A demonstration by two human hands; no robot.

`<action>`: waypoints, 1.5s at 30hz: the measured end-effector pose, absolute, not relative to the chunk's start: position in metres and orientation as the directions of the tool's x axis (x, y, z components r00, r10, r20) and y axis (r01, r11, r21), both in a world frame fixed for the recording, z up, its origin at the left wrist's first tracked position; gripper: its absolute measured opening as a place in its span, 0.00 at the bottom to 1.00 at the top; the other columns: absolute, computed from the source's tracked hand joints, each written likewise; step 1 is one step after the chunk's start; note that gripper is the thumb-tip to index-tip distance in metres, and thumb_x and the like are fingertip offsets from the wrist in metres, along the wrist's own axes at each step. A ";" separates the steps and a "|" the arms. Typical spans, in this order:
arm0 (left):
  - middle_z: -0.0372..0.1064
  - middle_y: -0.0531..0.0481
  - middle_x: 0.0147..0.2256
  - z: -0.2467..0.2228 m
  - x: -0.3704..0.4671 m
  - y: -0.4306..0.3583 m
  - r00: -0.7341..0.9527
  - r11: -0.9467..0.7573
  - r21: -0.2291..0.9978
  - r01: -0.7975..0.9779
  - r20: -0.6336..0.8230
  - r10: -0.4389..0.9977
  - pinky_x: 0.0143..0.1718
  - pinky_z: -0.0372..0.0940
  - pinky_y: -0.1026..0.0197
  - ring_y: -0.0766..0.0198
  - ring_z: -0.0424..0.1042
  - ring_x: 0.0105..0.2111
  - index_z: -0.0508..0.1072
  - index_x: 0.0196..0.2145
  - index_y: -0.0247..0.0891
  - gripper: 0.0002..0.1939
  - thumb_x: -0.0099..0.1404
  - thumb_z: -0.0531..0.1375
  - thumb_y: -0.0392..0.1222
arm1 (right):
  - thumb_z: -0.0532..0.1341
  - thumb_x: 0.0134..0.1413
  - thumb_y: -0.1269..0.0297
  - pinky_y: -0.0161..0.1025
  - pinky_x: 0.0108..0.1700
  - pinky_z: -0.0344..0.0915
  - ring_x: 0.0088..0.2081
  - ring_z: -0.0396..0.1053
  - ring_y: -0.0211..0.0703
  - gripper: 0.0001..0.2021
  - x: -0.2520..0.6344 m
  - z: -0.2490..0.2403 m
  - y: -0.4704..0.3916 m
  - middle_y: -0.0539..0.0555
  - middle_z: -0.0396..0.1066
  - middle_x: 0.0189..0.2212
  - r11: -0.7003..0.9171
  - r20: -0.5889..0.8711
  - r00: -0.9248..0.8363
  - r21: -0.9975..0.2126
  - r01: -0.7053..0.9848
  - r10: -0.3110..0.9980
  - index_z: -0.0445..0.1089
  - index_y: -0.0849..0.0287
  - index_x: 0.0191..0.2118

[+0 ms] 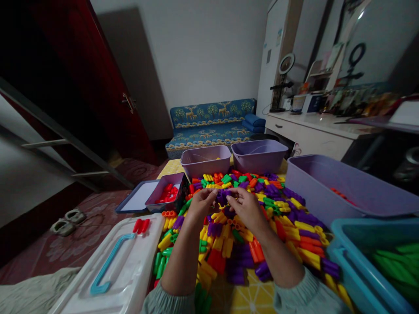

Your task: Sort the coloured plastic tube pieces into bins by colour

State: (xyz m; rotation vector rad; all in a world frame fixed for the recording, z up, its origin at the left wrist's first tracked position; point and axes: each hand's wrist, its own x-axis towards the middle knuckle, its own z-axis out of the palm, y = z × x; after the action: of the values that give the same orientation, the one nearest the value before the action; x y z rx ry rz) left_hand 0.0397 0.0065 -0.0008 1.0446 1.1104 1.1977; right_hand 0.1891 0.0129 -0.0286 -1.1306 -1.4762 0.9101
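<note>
Head view: Beyond a pile of glossy plastic pieces [225,233], a blue sofa [209,126] printed with deer and trees stands against a plain wall. Beneath the pile, a yellow cloth [253,294] with pale geometric lines shows in patches. Smooth lilac bins flank the pile: two tubs with rounded corners, a left one [204,168] and a right one [258,161], stand at its far edge, and a long bin [314,196] sits to its right. A teal bin [356,279], right of the pile and nearer, is cut off by the frame, its green contents too dim to make out. Left of the pile, a milky white box lid [131,266] carries a blue handle [111,264] and glossy red pieces [141,226]. Above the pile, the left hand [203,201] and right hand [245,207] pinch one purple piece [222,196] between them, thumbs and fingers closed on it. Fingertips hide part of its tubular shape, and the forearms cover stretches of the pile. The far tubs' walls conceal most of their insides.
</note>
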 end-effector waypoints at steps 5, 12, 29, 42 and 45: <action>0.54 0.61 0.14 -0.003 0.042 0.010 -0.024 0.021 0.997 -0.070 -0.023 0.999 0.13 0.47 0.71 0.77 0.50 0.12 0.68 0.26 0.34 0.29 0.43 0.66 0.65 | 0.60 0.50 0.60 0.35 0.26 0.67 0.25 0.71 0.39 0.11 0.188 -0.019 0.007 0.52 0.74 0.29 0.285 0.281 -0.045 -0.938 0.196 0.959 0.70 0.58 0.39; 0.50 0.60 0.15 -0.013 0.040 0.018 -0.110 -0.109 0.987 0.122 0.122 0.986 0.16 0.43 0.70 0.76 0.48 0.15 0.61 0.18 0.35 0.29 0.51 0.60 0.67 | 0.60 0.50 0.60 0.34 0.25 0.66 0.25 0.72 0.39 0.10 0.184 -0.009 -0.001 0.53 0.74 0.33 0.239 0.236 -0.041 -0.961 0.140 0.971 0.66 0.58 0.38; 0.73 0.43 0.42 0.004 0.040 0.001 0.076 -0.002 0.973 0.233 -0.016 0.997 0.21 0.66 0.64 0.67 0.72 0.21 0.68 0.55 0.37 0.23 0.62 0.56 0.42 | 0.60 0.48 0.62 0.34 0.25 0.66 0.22 0.69 0.36 0.17 0.182 -0.019 0.003 0.50 0.71 0.29 0.160 0.151 -0.100 -0.983 0.094 0.983 0.66 0.58 0.46; 0.76 0.42 0.35 0.009 0.038 0.000 0.056 0.000 0.970 0.243 -0.014 0.998 0.31 0.68 0.62 0.60 0.75 0.30 0.76 0.44 0.33 0.18 0.60 0.61 0.45 | 0.58 0.47 0.65 0.34 0.26 0.68 0.24 0.71 0.38 0.16 0.184 -0.020 0.006 0.50 0.73 0.30 0.170 0.160 -0.106 -0.981 0.096 0.981 0.66 0.57 0.45; 0.76 0.44 0.30 0.011 0.038 -0.001 0.123 0.090 0.993 0.075 -0.099 0.988 0.28 0.67 0.65 0.63 0.75 0.27 0.76 0.40 0.32 0.19 0.55 0.65 0.49 | 0.59 0.48 0.66 0.35 0.29 0.69 0.28 0.73 0.40 0.15 0.183 -0.021 0.006 0.51 0.74 0.31 0.199 0.185 -0.132 -0.975 0.101 0.974 0.66 0.57 0.45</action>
State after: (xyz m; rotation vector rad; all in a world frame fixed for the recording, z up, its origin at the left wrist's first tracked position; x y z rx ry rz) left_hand 0.0381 -0.0010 0.0107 1.2467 1.2085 1.0130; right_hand 0.1832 0.0057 -0.0215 -1.0838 -1.4686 1.0940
